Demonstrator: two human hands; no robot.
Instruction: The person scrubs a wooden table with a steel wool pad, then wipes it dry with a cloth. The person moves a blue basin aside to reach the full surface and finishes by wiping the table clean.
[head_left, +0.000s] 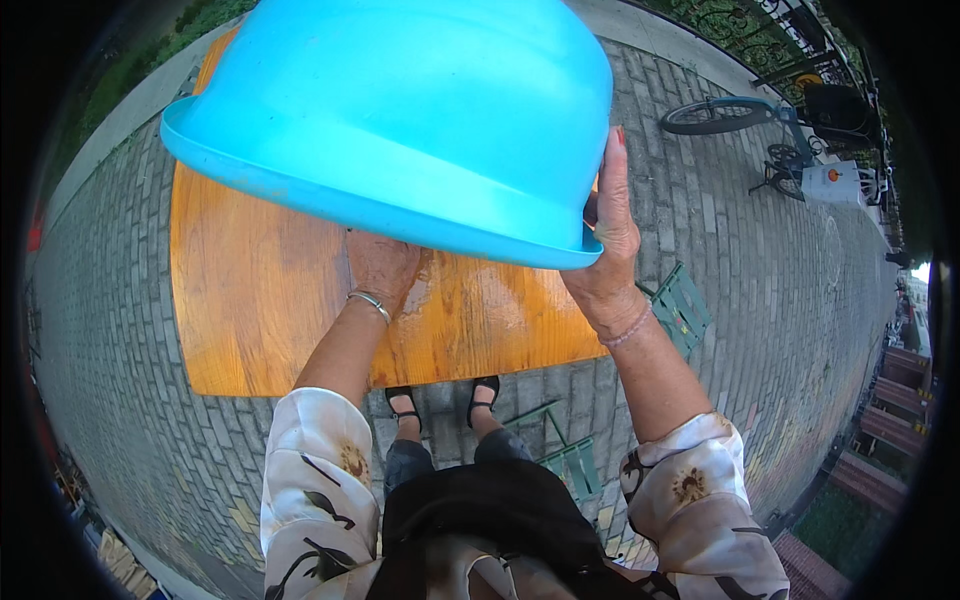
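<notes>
A bright blue plastic basin (420, 127) is tipped over above the table, its outer wall towards me and its rolled rim on the near side. My right hand (613, 232) grips the basin at the right end of that rim, with a finger up along the wall. My left hand (382, 262) reaches beneath the rim, its fingers hidden by the basin, so its hold cannot be seen. Below lies a varnished wooden table (255, 300), whose surface has wet, shiny patches near my left wrist and towards the right.
Green folding stools (679, 309) stand on the brick paving (712, 300), right of the table and near my legs. A bicycle (780, 135) with a white box (832, 184) is parked at upper right by a metal fence (720, 22).
</notes>
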